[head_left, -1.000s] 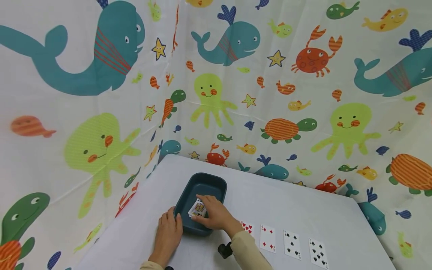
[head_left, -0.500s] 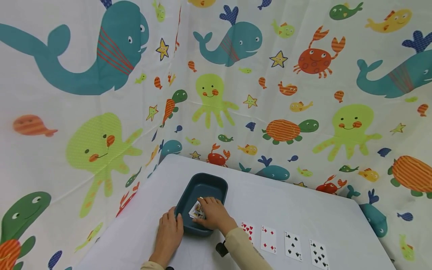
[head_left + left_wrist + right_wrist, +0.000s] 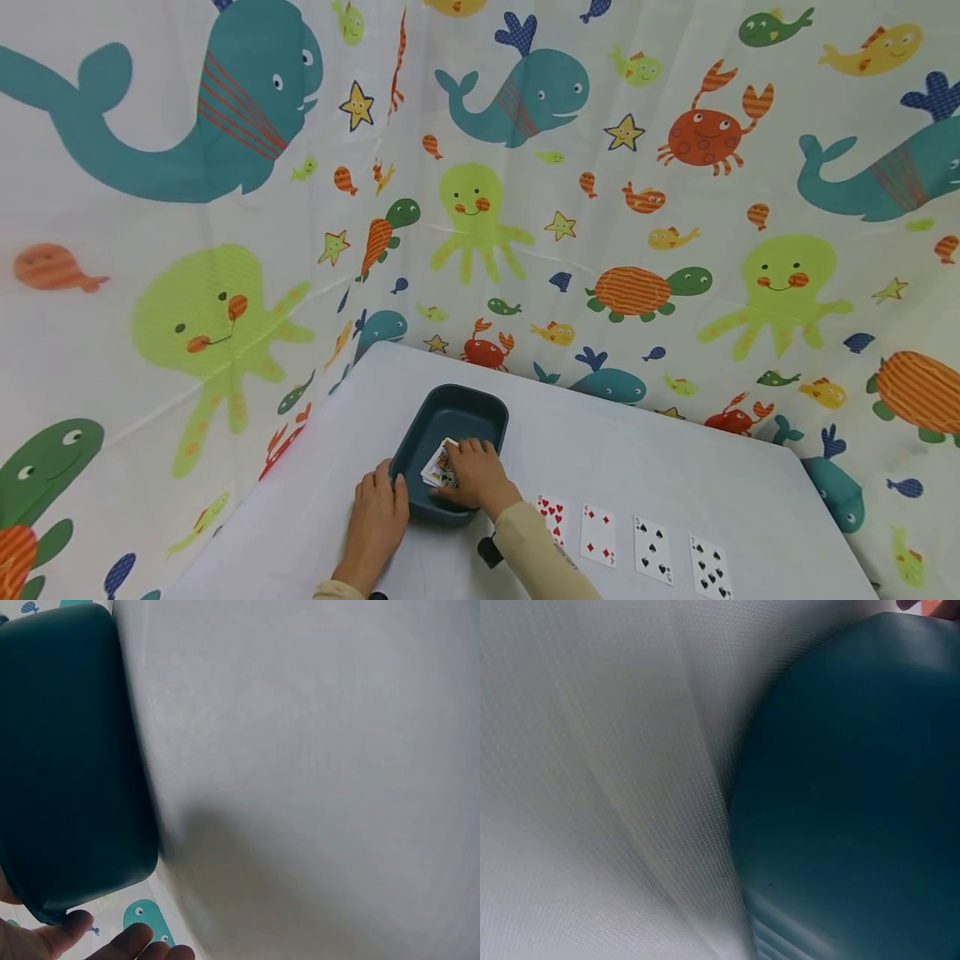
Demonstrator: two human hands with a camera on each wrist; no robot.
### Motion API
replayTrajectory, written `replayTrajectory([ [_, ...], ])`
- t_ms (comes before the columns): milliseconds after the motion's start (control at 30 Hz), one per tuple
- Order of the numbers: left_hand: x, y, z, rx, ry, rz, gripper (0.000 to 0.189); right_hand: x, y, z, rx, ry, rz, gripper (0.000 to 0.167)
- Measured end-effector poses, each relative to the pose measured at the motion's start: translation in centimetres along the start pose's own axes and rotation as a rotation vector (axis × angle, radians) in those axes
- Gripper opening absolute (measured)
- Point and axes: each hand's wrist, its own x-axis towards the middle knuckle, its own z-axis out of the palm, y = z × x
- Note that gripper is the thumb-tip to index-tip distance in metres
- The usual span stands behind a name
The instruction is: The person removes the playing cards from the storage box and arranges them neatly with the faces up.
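A dark teal tray (image 3: 422, 423) stands on the white table, with a small stack of face-up playing cards (image 3: 438, 468) inside it. The top card is a face card, and the right part of the stack is covered by my right hand (image 3: 480, 477). That hand reaches over the near right rim, its fingers at the cards' far edge and its thumb near the close edge. My left hand (image 3: 375, 517) holds the tray's left rim, thumb at the rim and fingers outside it. In the left wrist view, fingertips (image 3: 79, 924) touch the tray's corner.
To the right of the tray lies a row of face-up cards: a heart card (image 3: 552, 515), a diamond card (image 3: 597, 535), a spade card (image 3: 652, 548) and another spade card (image 3: 710, 567). A cloth printed with sea animals (image 3: 645, 292) hangs behind the table and on the left.
My right hand has shifted slightly right over the stack, uncovering a bit more of its left side. The left hand keeps its place on the rim. The head view has moved a little.
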Motion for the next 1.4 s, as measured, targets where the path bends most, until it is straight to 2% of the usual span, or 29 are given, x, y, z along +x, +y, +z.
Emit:
replayTrajectory([
  [267, -0.3, 0.3, -0.2, 0.000, -0.007, -0.016, 0.039, -0.2, -0.3, -0.1, -0.069, -0.022, 0.035, 0.079],
  [700, -0.9, 1.1, -1.0, 0.012, -0.048, -0.057, 0.041, -0.6, -0.8, -0.3, -0.089, -0.038, 0.065, 0.078],
  [1133, -1.7, 1.4, -1.7, 0.011, -0.043, -0.047, 0.040, -1.7, -1.2, -1.0, -0.117, 0.017, 0.042, 0.073],
  [1400, -2.1, 1.5, -2.2, 0.021, -0.068, -0.068, 0.041, -2.1, -1.2, -1.4, -0.044, 0.041, 0.017, 0.069],
])
